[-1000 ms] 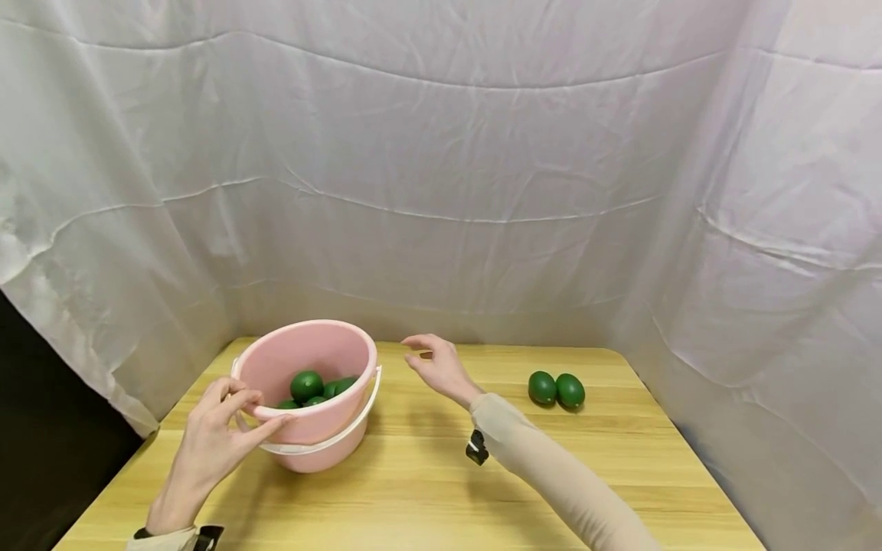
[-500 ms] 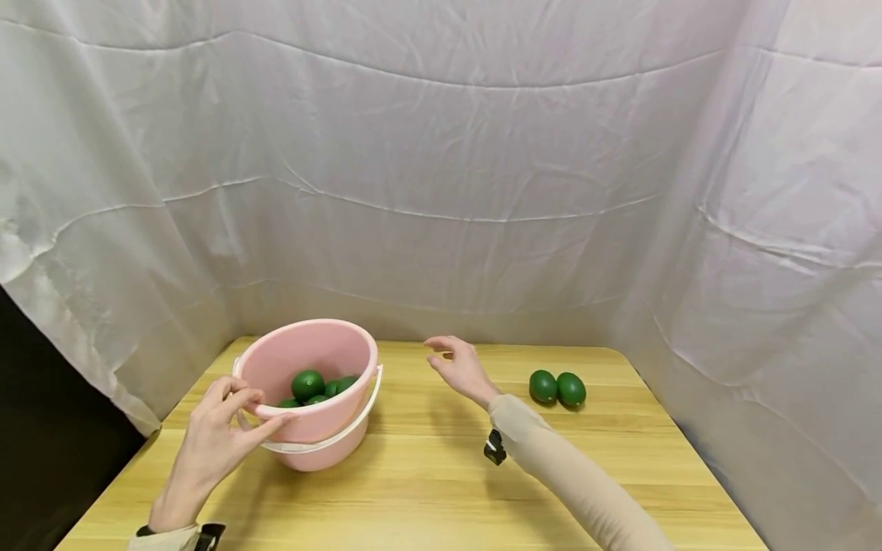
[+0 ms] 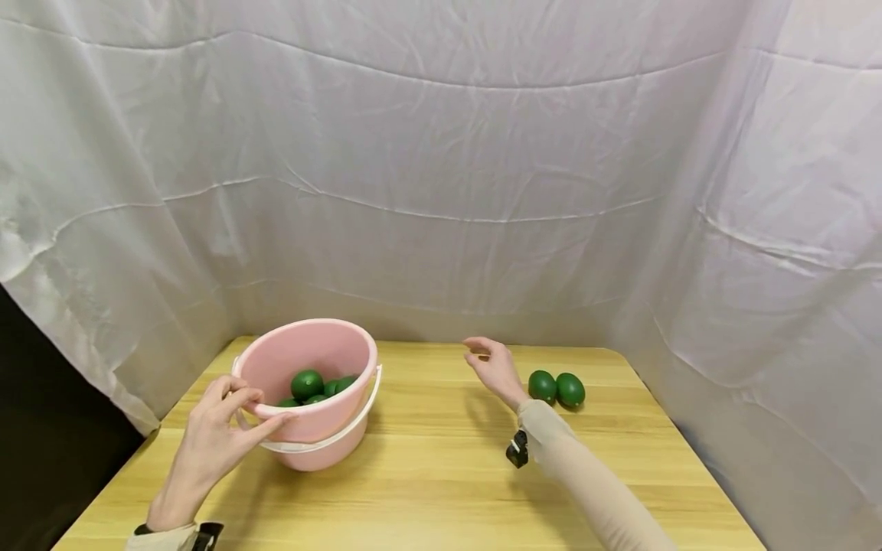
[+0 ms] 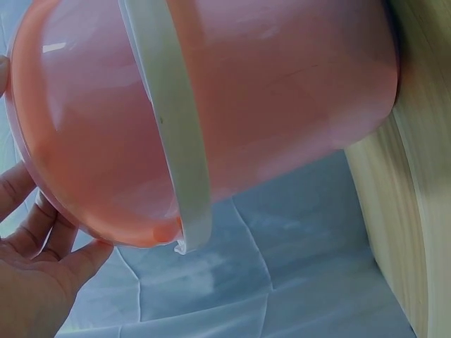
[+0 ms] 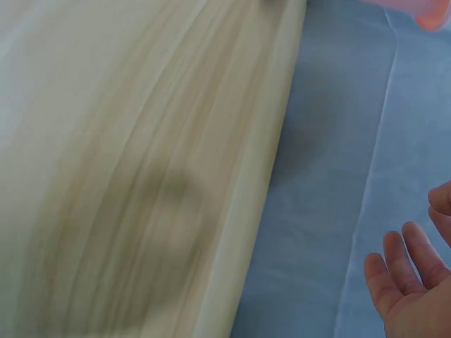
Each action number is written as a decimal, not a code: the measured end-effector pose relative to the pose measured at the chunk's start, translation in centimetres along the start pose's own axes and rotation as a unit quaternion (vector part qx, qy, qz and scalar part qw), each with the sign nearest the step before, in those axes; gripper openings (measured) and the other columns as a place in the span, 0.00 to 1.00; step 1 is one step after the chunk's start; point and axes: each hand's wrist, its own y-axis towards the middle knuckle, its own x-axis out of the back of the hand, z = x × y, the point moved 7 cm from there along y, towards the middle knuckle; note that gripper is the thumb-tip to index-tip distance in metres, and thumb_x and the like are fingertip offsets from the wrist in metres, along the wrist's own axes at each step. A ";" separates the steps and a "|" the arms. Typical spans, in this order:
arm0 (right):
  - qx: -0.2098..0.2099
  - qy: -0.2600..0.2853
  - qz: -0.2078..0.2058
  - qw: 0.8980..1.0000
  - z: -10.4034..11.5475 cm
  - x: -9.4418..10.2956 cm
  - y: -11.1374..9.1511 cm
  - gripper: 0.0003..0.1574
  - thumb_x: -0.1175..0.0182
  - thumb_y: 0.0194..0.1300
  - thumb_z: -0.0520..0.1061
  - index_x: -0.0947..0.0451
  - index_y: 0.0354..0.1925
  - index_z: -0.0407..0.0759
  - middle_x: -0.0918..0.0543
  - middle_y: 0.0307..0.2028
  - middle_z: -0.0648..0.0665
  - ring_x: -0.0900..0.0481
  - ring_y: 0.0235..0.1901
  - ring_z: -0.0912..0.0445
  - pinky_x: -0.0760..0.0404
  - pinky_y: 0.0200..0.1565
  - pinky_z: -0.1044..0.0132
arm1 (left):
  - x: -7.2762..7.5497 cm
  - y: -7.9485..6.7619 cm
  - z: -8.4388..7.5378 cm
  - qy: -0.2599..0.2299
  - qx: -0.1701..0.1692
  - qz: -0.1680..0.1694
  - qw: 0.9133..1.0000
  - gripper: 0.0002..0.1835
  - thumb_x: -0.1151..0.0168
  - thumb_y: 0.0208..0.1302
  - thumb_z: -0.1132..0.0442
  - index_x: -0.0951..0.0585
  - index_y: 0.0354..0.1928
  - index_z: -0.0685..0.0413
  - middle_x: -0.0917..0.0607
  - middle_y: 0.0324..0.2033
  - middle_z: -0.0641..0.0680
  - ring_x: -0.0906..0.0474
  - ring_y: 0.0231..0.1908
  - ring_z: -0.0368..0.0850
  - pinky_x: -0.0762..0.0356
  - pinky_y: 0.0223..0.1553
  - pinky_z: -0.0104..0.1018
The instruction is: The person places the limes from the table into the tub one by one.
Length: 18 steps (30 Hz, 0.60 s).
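Note:
A pink bucket point(image 3: 324, 421) with a white handle point(image 3: 344, 435) stands at the left of the table, several dark green avocados point(image 3: 307, 384) inside it. My left hand point(image 3: 213, 436) pinches its near left rim, thumb along the outside and fingers over the edge; the left wrist view shows the same grip on the rim point(image 4: 84, 229). Over the table right of the bucket, my right hand point(image 3: 498, 373) holds nothing, its fingers loosely bent. Just to its right lie two avocados, a left one point(image 3: 542, 387) and a right one point(image 3: 570, 390), side by side.
The wooden table point(image 3: 441, 482) ends at a pale hanging curtain point(image 3: 441, 268) behind it, with more cloth on both sides. A dark area point(image 3: 55, 428) shows beyond the table's left edge.
My right hand has moved rightward, away from the bucket and closer to the two avocados on the table. The left hand and the bucket have stayed in place.

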 end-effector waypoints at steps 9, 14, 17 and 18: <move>-0.039 -0.012 -0.005 0.999 -2.2 1.7 -1.0 0.18 0.39 0.68 0.41 0.21 0.56 0.43 0.18 0.55 0.38 0.20 0.53 0.47 0.22 0.57 0.51 | 0.1 0.0 -0.1 0.001 0.000 0.003 1.000 0.20 0.16 0.28 0.66 0.18 0.27 0.56 0.25 0.34 0.52 0.34 0.29 0.28 0.32 0.26 0.16; -0.042 -0.021 -0.014 0.999 -3.0 2.5 -1.2 0.17 0.38 0.68 0.44 0.20 0.55 0.44 0.17 0.53 0.39 0.19 0.52 0.48 0.20 0.56 0.52 | 0.0 0.0 -0.1 0.002 -0.001 0.003 1.000 0.20 0.17 0.28 0.65 0.18 0.27 0.55 0.24 0.34 0.52 0.33 0.29 0.31 0.32 0.26 0.16; -0.040 -0.033 -0.020 0.998 -3.4 3.0 -1.3 0.17 0.38 0.68 0.45 0.20 0.54 0.43 0.17 0.52 0.39 0.19 0.51 0.47 0.20 0.55 0.52 | 0.0 0.1 -0.1 0.006 -0.001 0.004 1.000 0.20 0.16 0.28 0.65 0.18 0.27 0.55 0.25 0.34 0.51 0.34 0.29 0.29 0.32 0.26 0.16; -0.038 -0.038 -0.023 0.998 -3.5 3.1 -1.4 0.17 0.38 0.68 0.45 0.20 0.54 0.43 0.17 0.52 0.38 0.19 0.51 0.47 0.20 0.55 0.52 | 0.0 0.1 -0.1 0.008 -0.001 0.004 1.000 0.20 0.16 0.28 0.65 0.18 0.27 0.55 0.25 0.34 0.51 0.34 0.29 0.28 0.32 0.26 0.16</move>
